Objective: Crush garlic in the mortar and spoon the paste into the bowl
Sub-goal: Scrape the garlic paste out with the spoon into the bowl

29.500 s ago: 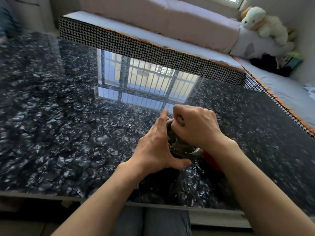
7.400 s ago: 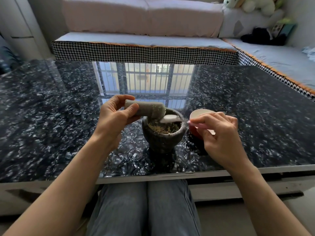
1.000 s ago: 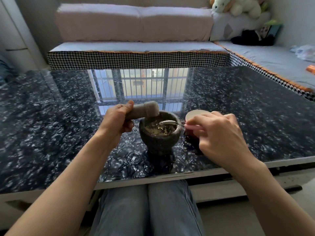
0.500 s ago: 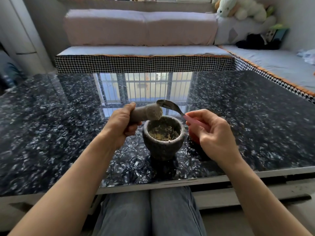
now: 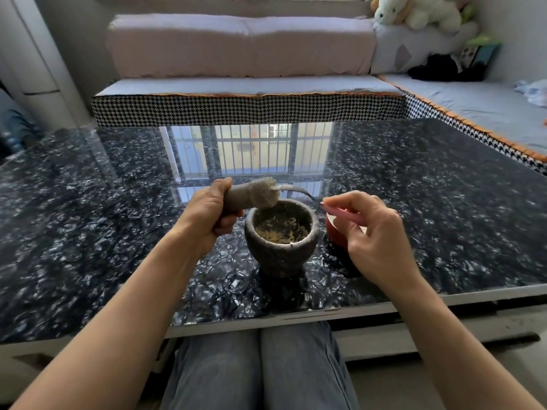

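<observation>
A grey stone mortar (image 5: 282, 250) stands near the front edge of the dark marbled table (image 5: 88, 232), with crushed yellowish garlic paste (image 5: 281, 230) in its bottom. My left hand (image 5: 208, 216) grips the stone pestle (image 5: 254, 196) sideways above the mortar's far-left rim; paste clings to its broad end. My right hand (image 5: 373, 235) pinches the pink handle of a metal spoon (image 5: 299, 191), whose bowl touches the pestle's pasty end. A red bowl (image 5: 333, 230) sits just right of the mortar, mostly hidden behind my right hand.
A houndstooth-edged bench (image 5: 248, 109) borders the table's far side and runs down the right. Pink cushions (image 5: 239, 44) and plush toys (image 5: 414, 10) lie beyond. My knees (image 5: 260, 368) are under the table's front edge.
Over the last second the spoon came up out of the mortar, and its bowl now rests against the pestle's pasty end. The pestle stayed raised in my left hand.
</observation>
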`<state>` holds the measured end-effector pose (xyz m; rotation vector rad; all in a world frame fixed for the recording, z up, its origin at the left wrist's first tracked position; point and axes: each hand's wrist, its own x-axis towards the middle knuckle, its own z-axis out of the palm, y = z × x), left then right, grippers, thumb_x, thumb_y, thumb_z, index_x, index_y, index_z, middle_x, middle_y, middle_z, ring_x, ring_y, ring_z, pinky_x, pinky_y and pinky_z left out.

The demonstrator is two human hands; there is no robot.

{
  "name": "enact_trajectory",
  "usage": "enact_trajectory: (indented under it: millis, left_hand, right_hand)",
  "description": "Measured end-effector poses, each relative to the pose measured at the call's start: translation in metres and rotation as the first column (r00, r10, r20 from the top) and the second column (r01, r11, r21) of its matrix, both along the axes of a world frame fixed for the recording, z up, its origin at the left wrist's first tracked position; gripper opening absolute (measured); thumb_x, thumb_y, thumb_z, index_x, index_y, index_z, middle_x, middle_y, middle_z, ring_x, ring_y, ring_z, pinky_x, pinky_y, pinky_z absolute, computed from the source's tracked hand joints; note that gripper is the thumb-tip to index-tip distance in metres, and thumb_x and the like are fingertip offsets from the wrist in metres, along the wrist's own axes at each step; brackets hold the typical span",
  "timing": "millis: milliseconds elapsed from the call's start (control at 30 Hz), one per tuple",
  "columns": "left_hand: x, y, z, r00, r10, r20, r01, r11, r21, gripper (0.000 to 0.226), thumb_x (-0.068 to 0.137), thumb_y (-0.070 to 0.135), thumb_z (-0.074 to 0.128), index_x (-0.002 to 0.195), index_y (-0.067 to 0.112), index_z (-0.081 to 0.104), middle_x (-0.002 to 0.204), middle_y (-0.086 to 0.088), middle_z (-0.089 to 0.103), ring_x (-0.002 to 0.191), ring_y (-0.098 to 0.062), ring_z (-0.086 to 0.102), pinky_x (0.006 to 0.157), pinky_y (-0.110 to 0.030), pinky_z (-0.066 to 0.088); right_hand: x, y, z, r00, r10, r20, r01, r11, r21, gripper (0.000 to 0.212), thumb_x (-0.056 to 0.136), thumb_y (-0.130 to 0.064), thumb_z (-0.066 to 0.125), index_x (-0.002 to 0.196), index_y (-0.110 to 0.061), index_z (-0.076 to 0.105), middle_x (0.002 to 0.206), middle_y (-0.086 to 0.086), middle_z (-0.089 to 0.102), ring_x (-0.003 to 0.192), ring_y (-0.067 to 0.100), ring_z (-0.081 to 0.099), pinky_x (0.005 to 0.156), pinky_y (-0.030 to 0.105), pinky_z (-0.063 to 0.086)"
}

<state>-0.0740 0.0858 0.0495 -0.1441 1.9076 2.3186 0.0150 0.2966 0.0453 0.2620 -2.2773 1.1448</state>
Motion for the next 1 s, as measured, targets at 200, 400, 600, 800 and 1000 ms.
enact_trajectory:
  millis: [200,400,600,800,1000]
  left_hand:
    - [0.001,0.000,0.000,0.998,0.000,-0.061,-0.003,0.999,-0.049,0.025,0.097,0.026,0.040,0.077,0.011,0.043,0.058,-0.013,0.045,0.027,-0.007,0.030,0.029,-0.013,0.020]
    - [0.000,0.004,-0.001,0.995,-0.005,-0.102,-0.004,0.996,-0.085,0.026,0.097,0.025,0.041,0.074,0.011,0.042,0.059,-0.012,0.043,0.026,-0.006,0.029,0.028,-0.012,0.020]
    - [-0.003,0.003,-0.006,0.997,0.000,-0.072,-0.006,0.997,-0.079,0.028,0.097,0.025,0.040,0.073,0.011,0.041,0.057,-0.012,0.043,0.026,-0.007,0.028,0.030,-0.011,0.019]
    - [-0.005,0.003,-0.007,1.000,0.003,-0.029,-0.005,0.998,-0.070,0.026,0.097,0.027,0.039,0.076,0.011,0.041,0.057,-0.013,0.045,0.026,-0.007,0.028,0.029,-0.011,0.019]
    - [-0.005,0.003,-0.006,1.000,0.009,0.001,-0.009,0.995,-0.095,0.025,0.096,0.027,0.039,0.078,0.011,0.042,0.056,-0.013,0.045,0.025,-0.007,0.028,0.030,-0.010,0.020]
  right_hand:
    - [0.002,0.006,-0.006,0.998,-0.024,-0.061,0.028,0.998,0.060,0.039,0.073,0.008,0.067,0.095,-0.024,0.066,0.091,-0.024,0.059,0.096,0.011,0.057,0.090,0.052,0.040]
    - [-0.007,-0.001,-0.002,0.997,-0.009,-0.080,0.015,0.997,0.077,0.039,0.074,0.006,0.067,0.097,-0.025,0.066,0.089,-0.029,0.055,0.092,0.006,0.054,0.087,0.052,0.040]
    - [-0.005,0.007,-0.021,0.995,-0.005,-0.098,0.018,0.992,0.127,0.041,0.070,0.010,0.067,0.092,-0.024,0.067,0.093,-0.009,0.066,0.096,0.016,0.057,0.088,0.050,0.037]
    - [-0.004,0.011,-0.027,0.987,-0.051,-0.152,0.092,0.958,0.273,0.037,0.069,0.008,0.068,0.089,-0.023,0.069,0.090,-0.008,0.067,0.089,0.011,0.053,0.082,0.034,0.025]
    - [-0.007,0.006,-0.018,0.964,-0.057,-0.259,0.132,0.950,0.281,0.033,0.070,0.004,0.067,0.091,-0.021,0.069,0.091,-0.007,0.067,0.090,0.013,0.056,0.087,0.024,0.021]
